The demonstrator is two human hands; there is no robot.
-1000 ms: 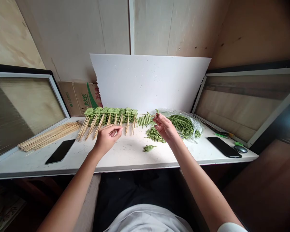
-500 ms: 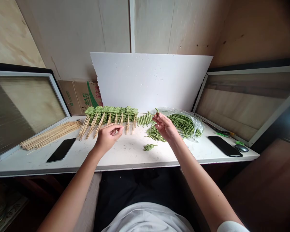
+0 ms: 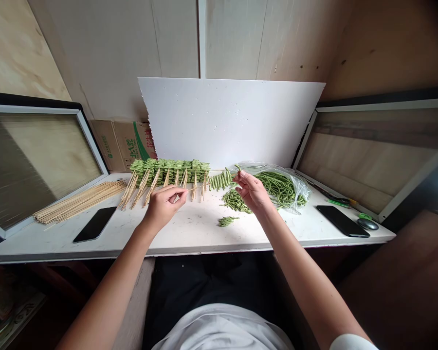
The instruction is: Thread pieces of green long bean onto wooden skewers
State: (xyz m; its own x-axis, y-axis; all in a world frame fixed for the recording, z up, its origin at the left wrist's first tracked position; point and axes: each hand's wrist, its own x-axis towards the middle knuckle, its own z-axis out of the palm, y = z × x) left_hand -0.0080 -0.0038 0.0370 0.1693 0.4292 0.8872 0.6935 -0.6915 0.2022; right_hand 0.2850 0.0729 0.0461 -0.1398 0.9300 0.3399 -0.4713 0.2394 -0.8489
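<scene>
Just between the hands (image 3: 164, 209) (image 3: 252, 192), skewered green beans (image 3: 221, 181)

Bright soft light; wide-angle warp at edges.

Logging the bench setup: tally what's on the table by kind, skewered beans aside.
Smartphones: 2
Computer mouse: 1
Green-handled tool: 1
Green ring: 1
Bundle of bamboo skewers: 1
Plastic bag of long beans: 1
Loose bean heaps: 2
Total: 9
</scene>
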